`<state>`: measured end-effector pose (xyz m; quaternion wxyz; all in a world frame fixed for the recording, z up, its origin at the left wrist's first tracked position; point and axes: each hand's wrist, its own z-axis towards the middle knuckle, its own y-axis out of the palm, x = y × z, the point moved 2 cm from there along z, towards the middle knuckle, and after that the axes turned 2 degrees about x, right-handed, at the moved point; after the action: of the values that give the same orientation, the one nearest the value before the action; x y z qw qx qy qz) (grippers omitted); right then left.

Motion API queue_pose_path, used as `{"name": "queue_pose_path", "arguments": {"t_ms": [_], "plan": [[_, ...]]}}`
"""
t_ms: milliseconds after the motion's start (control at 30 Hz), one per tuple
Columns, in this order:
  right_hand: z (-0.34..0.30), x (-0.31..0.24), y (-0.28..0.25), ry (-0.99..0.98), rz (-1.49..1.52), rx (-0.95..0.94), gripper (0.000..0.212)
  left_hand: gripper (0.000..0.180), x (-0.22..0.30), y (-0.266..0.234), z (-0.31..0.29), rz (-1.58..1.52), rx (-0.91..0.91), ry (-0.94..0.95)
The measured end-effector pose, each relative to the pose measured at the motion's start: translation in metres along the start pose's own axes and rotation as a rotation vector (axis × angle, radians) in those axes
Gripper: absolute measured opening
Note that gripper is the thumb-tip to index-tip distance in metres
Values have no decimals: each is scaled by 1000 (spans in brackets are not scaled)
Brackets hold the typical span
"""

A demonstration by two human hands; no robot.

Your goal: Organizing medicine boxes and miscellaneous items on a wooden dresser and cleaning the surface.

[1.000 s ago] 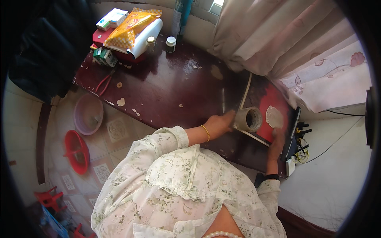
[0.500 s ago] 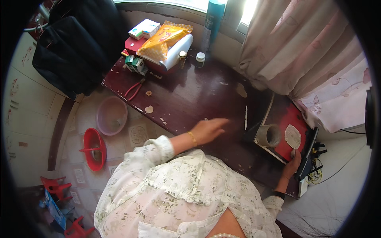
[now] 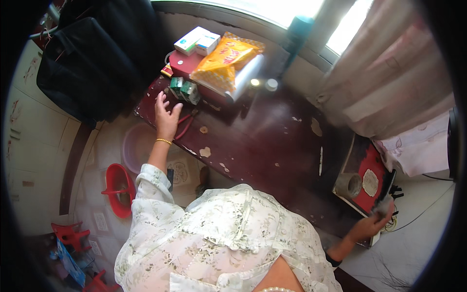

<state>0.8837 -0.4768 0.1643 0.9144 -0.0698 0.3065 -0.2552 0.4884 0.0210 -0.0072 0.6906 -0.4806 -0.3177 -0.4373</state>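
Observation:
My left hand [image 3: 168, 117] is held at the table's left edge, thumb and fingers apart, with nothing in it. Just beyond its fingertips stand small green-and-white boxes [image 3: 184, 91]. Red-handled pliers [image 3: 184, 129] lie beside the thumb, partly behind the hand. On the far right, my right hand [image 3: 373, 225] is closed at the near corner of a red-and-black panel [image 3: 368, 168]. A small greyish thing [image 3: 383, 204], blurred, shows at its fingers; its kind cannot be made out. A roll of tape [image 3: 348, 185] rests on the panel, next to a pale patch [image 3: 370, 183].
Toward the back of the dark red table [image 3: 262, 141] are a yellow packet [image 3: 228, 61], white boxes [image 3: 197, 41] and a capped bottle [image 3: 271, 85]. A white pen [image 3: 321, 160] lies near the panel. A red basin [image 3: 119, 192] stands on the floor; cables [image 3: 391, 221] hang at right.
My left hand has swung left from mid-table to the green boxes and pliers. My right hand has lifted slightly off the panel's near edge with the greyish thing. The view has shifted.

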Motion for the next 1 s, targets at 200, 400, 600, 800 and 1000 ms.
{"name": "queue_pose_path", "arguments": {"t_ms": [200,400,600,800,1000], "plan": [[-92,-132,112,-164,270,-513,43,127,-5,39,45,223,-68,147],[-171,-223,174,-1,598,-889,43,115,-13,62,56,208,-53,128],[-225,-219,225,191,658,-1077,41,107,-35,24,84,199,-148,199],[-260,-197,285,161,576,-1080,43,104,-77,-43,124,293,-119,223],[-264,-206,321,277,216,-1122,32,101,-89,-63,132,222,-257,243]]}}
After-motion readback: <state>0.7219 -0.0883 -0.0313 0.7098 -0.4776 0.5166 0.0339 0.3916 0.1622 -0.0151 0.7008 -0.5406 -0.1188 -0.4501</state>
